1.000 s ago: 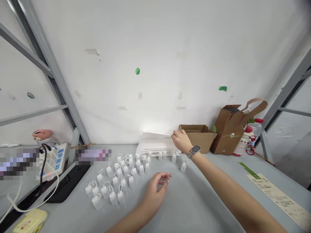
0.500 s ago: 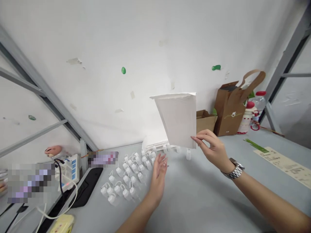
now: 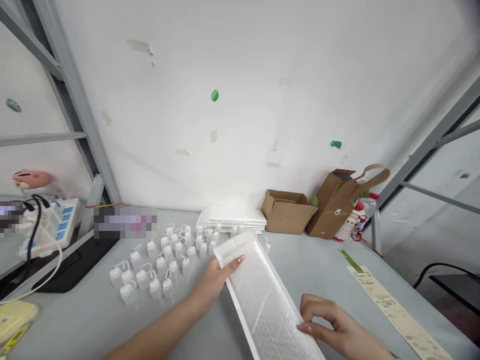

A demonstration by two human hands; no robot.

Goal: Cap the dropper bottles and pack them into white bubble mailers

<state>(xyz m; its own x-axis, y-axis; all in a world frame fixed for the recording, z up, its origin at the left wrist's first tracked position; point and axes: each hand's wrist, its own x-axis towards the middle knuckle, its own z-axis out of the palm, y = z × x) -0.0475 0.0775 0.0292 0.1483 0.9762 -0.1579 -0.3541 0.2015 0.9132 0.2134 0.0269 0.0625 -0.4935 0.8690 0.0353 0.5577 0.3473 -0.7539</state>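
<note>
A white padded envelope (image 3: 266,300) slants in front of me over the grey table, its flap end pointing up and away. My left hand (image 3: 213,282) is closed on the upper left edge, thumb lying across the front and the other fingers behind. At the lower right edge, my right hand (image 3: 330,320) pinches the envelope between thumb and curled fingers. Small white bottles (image 3: 161,265) with looped straps at their caps stand in a loose group to the left of my left hand. Part of the tabletop and some of the bottles are hidden behind the envelope.
A stack of white envelopes (image 3: 232,217) lies against the wall. Beside it are a cardboard box (image 3: 287,215) and a brown paper bag (image 3: 330,210). A printed paper strip (image 3: 390,305) lies right; a power strip (image 3: 63,225) and black pad (image 3: 75,265) lie left.
The envelope has come down and nearer, tilting from upright to slanted. My left hand, open before, has closed on its upper edge. My right hand has lowered with it, and the view has shifted.
</note>
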